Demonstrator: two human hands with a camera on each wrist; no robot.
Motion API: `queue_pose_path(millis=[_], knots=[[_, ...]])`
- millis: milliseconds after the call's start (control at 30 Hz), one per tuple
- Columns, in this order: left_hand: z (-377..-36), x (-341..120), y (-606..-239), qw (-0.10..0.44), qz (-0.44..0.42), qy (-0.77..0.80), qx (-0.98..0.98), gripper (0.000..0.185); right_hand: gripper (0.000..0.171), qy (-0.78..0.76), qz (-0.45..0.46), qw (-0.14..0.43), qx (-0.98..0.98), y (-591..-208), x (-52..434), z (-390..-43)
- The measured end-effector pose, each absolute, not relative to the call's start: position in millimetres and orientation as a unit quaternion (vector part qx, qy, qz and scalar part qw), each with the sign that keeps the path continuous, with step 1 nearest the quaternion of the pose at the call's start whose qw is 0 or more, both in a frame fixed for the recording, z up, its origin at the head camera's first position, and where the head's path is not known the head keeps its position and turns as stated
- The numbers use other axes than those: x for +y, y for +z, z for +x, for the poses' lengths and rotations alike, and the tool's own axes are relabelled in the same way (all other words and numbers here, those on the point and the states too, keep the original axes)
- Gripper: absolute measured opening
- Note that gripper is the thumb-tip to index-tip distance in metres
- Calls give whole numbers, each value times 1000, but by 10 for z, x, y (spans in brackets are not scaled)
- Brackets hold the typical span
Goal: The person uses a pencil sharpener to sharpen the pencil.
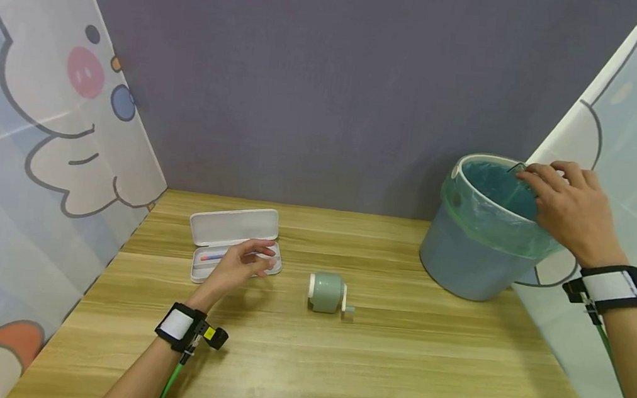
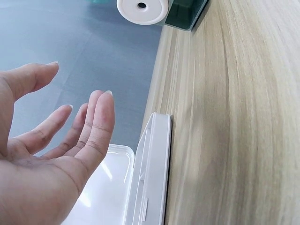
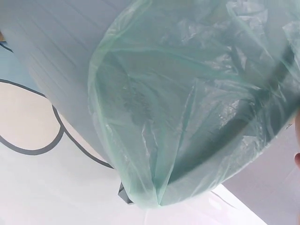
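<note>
At the bin's rim, my right hand point(image 1: 570, 205) pinches a small see-through piece with a dark edge point(image 1: 517, 168); its kind is hard to make out. The bin point(image 1: 456, 255) is grey-blue, lined with a pale green plastic bag point(image 3: 140, 93). My left hand point(image 1: 240, 265) hovers by an open white pencil case point(image 1: 234, 226), fingers loosely bent and holding nothing. A pencil point(image 1: 213, 257) lies in the case, partly hidden by that hand. Right of the case stands a green crank pencil sharpener point(image 1: 326, 292); its white round face point(image 2: 131, 14) shows in the left wrist view.
A wooden table point(image 1: 383, 369) carries the case, sharpener and bin. A grey panel point(image 1: 304, 96) stands behind, with cartoon-printed cloth point(image 1: 42, 168) at either side. Both wrists wear black straps with green cables.
</note>
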State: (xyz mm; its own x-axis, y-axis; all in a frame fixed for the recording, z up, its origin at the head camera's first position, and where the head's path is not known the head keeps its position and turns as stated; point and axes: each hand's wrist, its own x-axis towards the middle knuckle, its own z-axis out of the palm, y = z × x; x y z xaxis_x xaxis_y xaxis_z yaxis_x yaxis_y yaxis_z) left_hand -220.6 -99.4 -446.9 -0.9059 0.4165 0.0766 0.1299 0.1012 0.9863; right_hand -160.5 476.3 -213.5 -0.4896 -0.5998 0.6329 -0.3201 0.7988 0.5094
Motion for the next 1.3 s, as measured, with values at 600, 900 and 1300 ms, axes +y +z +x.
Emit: queue_pose_path(millis=[600,900,1300], knots=[[-2222,-963,-4442,110,186,647,731,53,62,-79,200,440,-872,-2148,4708,-1499],[-2244,-960,-4420,120,183,651,727,50,60,93,86,455,-881,-2229,4481,-1465],[-2212,-982,-4446,121,180,651,727,53,44,245,74,430,-866,-2421,4055,-1513]])
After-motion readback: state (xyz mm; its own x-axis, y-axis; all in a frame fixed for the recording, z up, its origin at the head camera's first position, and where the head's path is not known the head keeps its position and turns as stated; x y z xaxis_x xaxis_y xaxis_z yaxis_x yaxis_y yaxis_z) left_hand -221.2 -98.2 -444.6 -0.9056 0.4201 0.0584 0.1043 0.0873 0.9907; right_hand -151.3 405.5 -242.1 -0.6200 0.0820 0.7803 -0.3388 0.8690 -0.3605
